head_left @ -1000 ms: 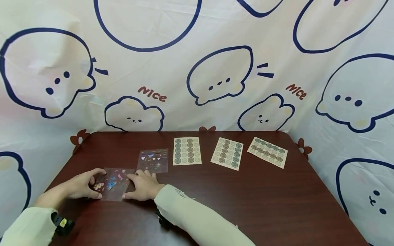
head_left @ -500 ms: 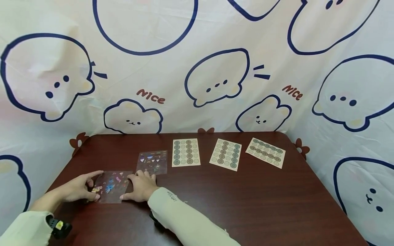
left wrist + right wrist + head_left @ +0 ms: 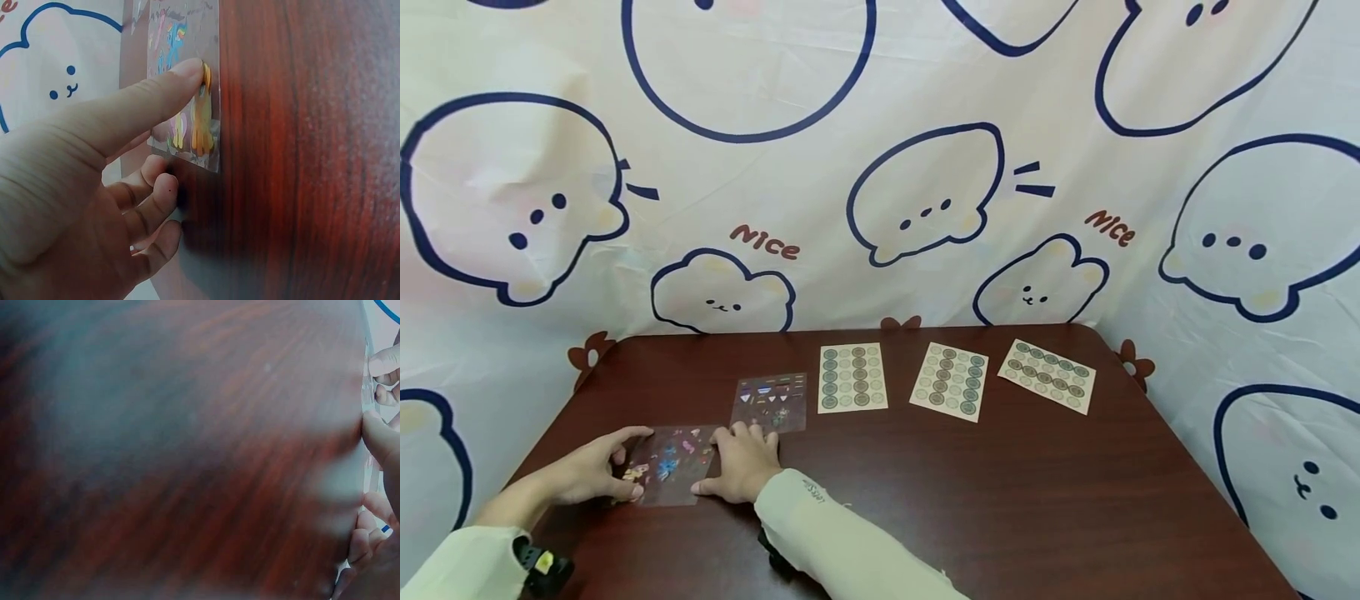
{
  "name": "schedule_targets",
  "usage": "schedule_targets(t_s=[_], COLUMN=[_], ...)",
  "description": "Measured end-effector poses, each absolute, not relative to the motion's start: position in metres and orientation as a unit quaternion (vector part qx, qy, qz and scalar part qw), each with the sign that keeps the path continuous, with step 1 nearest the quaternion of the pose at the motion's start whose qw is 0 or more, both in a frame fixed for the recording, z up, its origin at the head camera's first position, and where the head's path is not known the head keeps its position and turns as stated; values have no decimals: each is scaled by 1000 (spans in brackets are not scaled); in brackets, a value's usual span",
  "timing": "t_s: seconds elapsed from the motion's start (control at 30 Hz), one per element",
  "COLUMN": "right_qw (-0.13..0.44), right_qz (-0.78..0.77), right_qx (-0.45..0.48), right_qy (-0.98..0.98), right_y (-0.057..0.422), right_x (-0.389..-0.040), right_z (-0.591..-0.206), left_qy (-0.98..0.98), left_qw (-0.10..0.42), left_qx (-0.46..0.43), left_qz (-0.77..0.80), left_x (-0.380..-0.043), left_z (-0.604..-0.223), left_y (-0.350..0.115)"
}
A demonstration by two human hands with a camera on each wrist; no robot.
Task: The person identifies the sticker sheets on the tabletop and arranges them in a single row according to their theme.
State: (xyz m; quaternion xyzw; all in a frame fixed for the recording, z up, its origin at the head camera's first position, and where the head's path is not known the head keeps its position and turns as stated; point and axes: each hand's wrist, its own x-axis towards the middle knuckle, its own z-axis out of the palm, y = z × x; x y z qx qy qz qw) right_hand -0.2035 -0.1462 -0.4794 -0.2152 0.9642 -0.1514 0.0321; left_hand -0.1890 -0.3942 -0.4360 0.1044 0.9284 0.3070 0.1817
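A clear sheet of colourful pony stickers (image 3: pixel 681 467) lies at the left of the brown table. My left hand (image 3: pixel 583 468) is at its left side, index finger by the far corner and thumb near the close one. In the left wrist view the left thumb (image 3: pixel 150 94) rests on the sheet over a yellow-orange pony, while the other fingers bend loosely below. Thumb and fingers of my right hand (image 3: pixel 743 462) spread along the right edge, its fingertips overlapping a second clear sticker sheet (image 3: pixel 772 400). The right wrist view shows this hand only at its margin.
Three cream sheets of round stickers lie along the back: one upright sheet (image 3: pixel 852 377), one slightly turned sheet (image 3: pixel 950 381) and one slanted sheet (image 3: pixel 1047 375). A white cloth (image 3: pixel 820 192) printed with cartoon figures hangs behind the table and at its sides.
The head view has shifted slightly, so the table and its sheets sit a little lower in it. Both hands keep their places at the sides of the pony sticker sheet.
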Motion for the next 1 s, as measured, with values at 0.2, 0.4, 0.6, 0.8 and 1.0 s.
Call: schedule_targets(t_s=[0.2, 0.4, 0.6, 0.8, 1.0], right_qw=[44, 27, 20, 20, 29], right_qz=[-158, -156, -156, -156, -145], right_qx=[-210, -206, -205, -200, -188], right_qy=[964, 966, 966, 967, 971], right_y=[-146, -148, -149, -150, -152], right_x=[-202, -204, -205, -204, -202], right_z=[-477, -481, -483, -483, -476], left_qy=[932, 921, 919, 929, 940], left_qw=[178, 181, 176, 166, 156], left_qx=[110, 122, 129, 111, 91], left_qz=[295, 322, 328, 311, 289], left_x=[-189, -188, -187, -185, -185], left_z=[-437, -438, -440, -441, -439], left_y=[-395, -396, -396, -392, -387])
